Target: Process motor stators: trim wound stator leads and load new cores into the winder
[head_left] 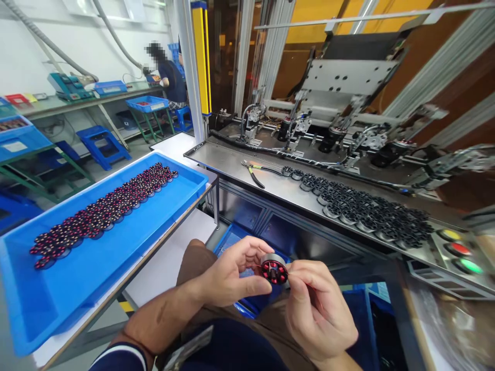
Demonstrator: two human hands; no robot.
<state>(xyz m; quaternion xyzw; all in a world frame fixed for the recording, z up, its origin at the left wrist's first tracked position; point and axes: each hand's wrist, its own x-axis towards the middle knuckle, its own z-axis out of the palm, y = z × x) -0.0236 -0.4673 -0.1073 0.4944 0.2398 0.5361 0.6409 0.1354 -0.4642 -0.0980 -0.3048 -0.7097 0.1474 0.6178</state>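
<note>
A small round motor stator (274, 270) with a grey outer ring and red wire windings sits between my two hands, above my lap. My left hand (235, 273) grips it from the left, thumb below and fingers curled behind. At its right edge my right hand (319, 304) is closed in a pinch, with a thin reddish wire showing by the palm; the fingertips hide exactly what they pinch. A fine red wire also shows near my left fingers. Pliers (255, 175) with green-and-black handles lie on the metal bench (232, 157) ahead.
Dark unwound stators (359, 206) crowd the bench to the right, beside lit buttons (460, 249). A winding machine (340, 93) stands behind. At left, a blue tray (127, 247) holds rows of red-wound stators (104, 206). A person (170, 77) sits at a far bench.
</note>
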